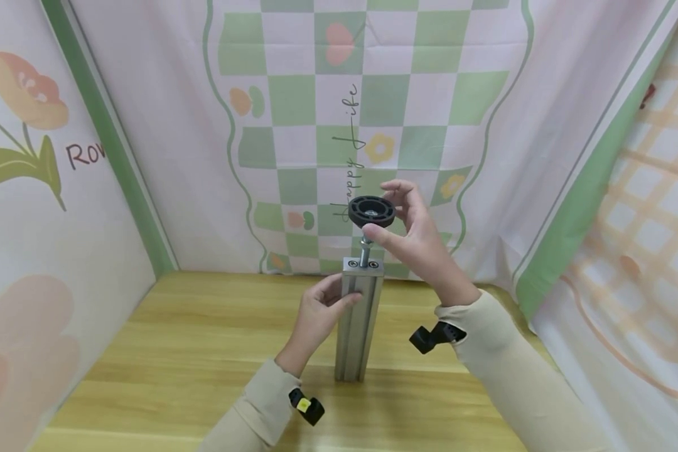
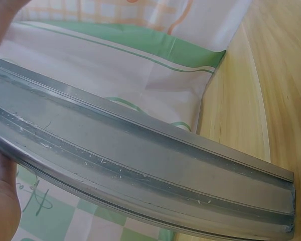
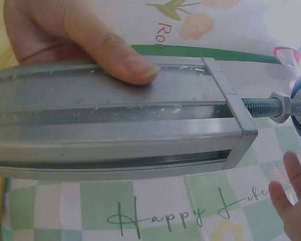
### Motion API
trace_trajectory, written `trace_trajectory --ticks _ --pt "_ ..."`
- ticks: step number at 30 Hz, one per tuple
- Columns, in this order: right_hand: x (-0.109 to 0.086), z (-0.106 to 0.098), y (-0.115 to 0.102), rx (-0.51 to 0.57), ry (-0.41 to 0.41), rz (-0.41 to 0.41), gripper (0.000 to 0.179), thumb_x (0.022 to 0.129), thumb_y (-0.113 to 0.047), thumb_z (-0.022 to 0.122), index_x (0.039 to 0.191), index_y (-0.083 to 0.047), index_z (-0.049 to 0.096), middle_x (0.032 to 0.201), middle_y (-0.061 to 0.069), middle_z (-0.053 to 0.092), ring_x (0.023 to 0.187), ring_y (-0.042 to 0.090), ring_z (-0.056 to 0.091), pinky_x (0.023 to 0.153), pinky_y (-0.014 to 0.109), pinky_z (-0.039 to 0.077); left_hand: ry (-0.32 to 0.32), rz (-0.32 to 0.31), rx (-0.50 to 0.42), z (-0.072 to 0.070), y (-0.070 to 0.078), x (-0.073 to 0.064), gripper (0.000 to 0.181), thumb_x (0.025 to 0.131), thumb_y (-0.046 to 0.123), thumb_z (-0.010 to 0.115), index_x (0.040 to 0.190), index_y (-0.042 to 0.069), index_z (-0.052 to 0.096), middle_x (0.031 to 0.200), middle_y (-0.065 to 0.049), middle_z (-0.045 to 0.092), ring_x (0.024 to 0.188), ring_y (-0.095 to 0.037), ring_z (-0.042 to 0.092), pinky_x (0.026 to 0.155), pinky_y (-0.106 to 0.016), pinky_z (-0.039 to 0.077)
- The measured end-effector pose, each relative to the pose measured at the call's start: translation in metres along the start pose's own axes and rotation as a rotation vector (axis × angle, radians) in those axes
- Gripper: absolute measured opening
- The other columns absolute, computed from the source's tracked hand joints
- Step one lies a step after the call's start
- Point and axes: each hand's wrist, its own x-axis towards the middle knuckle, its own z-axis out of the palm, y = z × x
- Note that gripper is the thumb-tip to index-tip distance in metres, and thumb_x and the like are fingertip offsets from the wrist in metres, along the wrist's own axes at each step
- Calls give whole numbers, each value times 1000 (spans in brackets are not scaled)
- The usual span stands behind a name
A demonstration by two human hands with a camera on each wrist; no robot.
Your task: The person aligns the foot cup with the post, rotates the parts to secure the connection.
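Observation:
An aluminium profile (image 1: 357,326) stands upright on the table, also seen close up in both wrist views. My left hand (image 1: 320,311) grips it near its upper end, its thumb (image 3: 125,60) lying along one face. From the capped top rises a threaded stud (image 3: 263,107) with a hex nut (image 3: 280,107), bearing a black round leveling foot (image 1: 357,216). My right hand (image 1: 424,242) is at that foot, thumb on its near rim and fingers curved about its far right side. Finger contact on the far side is partly hidden.
The wooden table (image 1: 203,351) reaches back to a hanging checkered cloth (image 1: 339,150). Printed fabric walls stand at left (image 1: 90,207) and right (image 1: 627,251). A black wrist device (image 1: 429,337) sits on the right cuff, another (image 1: 311,408) on the left.

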Motion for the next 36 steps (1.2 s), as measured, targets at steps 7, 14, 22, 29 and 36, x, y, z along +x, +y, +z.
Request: trace_trajectory --ticks 7,14,22,29,36 --pt "7 -4 5 215 -168 96 79 97 -51 50 157 -6 24 158 14 31 143 30 31 117 55 16 6 -23 -8 0 0 0 37 88 18 79 122 8 70 107 -7 72 98 -20 68 83 -32 58" --pt "11 -7 12 507 -380 132 76 100 -40 38 159 0 11 162 16 25 147 30 25 118 43 20 3 -16 4 0 -1 0 37 89 18 79 123 8 70 107 -7 72 97 -20 68 83 -32 58" --pt "13 -8 17 599 -423 123 69 100 -32 41 157 0 20 158 15 32 140 31 31 109 41 32 7 -10 10 0 -1 0 36 89 19 79 122 7 70 105 -6 72 95 -18 68 82 -31 58" --pt "12 -5 17 586 -349 136 63 96 -34 54 149 -4 37 151 14 44 137 30 38 110 41 31 9 -6 8 -1 -1 0 35 88 16 79 121 7 70 103 -7 72 93 -18 68 80 -29 58" --pt "2 -6 11 327 -166 155 55 95 -21 52 146 -4 39 133 14 55 121 27 53 106 35 39 6 -7 1 0 -1 -1 36 88 16 79 122 8 70 103 -7 72 94 -19 68 80 -30 58"
